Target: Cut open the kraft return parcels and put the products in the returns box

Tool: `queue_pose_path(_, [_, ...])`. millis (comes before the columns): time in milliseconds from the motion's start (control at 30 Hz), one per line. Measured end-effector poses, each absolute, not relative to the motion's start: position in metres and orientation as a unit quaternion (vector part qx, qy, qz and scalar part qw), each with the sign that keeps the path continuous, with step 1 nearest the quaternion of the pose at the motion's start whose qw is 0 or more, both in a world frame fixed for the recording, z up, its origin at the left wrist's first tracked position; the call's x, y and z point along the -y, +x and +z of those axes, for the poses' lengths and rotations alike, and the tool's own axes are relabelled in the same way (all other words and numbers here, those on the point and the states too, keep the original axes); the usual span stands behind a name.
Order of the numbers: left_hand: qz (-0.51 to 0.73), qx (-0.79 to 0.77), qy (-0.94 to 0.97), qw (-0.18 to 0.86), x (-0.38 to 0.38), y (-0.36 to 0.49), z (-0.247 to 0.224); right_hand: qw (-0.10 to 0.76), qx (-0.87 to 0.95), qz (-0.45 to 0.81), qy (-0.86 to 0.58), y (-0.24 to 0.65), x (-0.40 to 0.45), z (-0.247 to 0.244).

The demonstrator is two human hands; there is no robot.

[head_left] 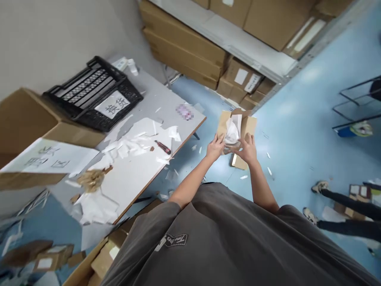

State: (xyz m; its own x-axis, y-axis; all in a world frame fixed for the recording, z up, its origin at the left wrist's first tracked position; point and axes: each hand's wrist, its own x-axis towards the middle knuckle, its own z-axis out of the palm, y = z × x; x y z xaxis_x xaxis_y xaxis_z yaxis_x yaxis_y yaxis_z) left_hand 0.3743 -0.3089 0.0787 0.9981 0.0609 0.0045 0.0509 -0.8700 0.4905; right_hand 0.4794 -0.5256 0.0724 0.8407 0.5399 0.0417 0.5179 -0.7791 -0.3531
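Left hand [216, 146] and right hand [247, 148] grip the near part of an open box [250, 125], white paper [233, 129] inside, above the floor [293, 131] right of the bench [138, 172], which bears a cutter [162, 147] and, farther left, a crate [92, 94].

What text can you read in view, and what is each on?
"换货": white label on the black crate.
Paper sheet on the large open carton: characters too blurred to read surely.
Shirt patch: perhaps "Time", the rest unclear.
Box labels under the shelf: too small and blurred.
Held box: no readable text.
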Motion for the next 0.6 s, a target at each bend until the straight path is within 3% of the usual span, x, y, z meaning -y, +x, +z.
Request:
queue_pose_path(167, [-0.043, 0.070, 0.960, 0.268, 0.374, 0.430, 0.070, 0.161, 0.117, 0.053, -0.979, 0.492, 0.607, 0.061])
queue_pose_path(300, [-0.073, 0.051, 0.955, 0.281, 0.367, 0.429, 0.061, 0.198, 0.089, 0.036, -0.976, 0.500, 0.620, 0.052])
queue_pose_path(433, [-0.085, -0.073, 0.952, 0.286, 0.315, 0.400, 0.061, 0.228, 0.172, 0.024, -0.958, 0.513, 0.581, 0.051])
queue_pose_path(600, [0.004, -0.217, 0.944, 0.247, 0.240, 0.338, 0.077, 0.251, 0.341, 0.043, -0.905, 0.516, 0.470, 0.058])
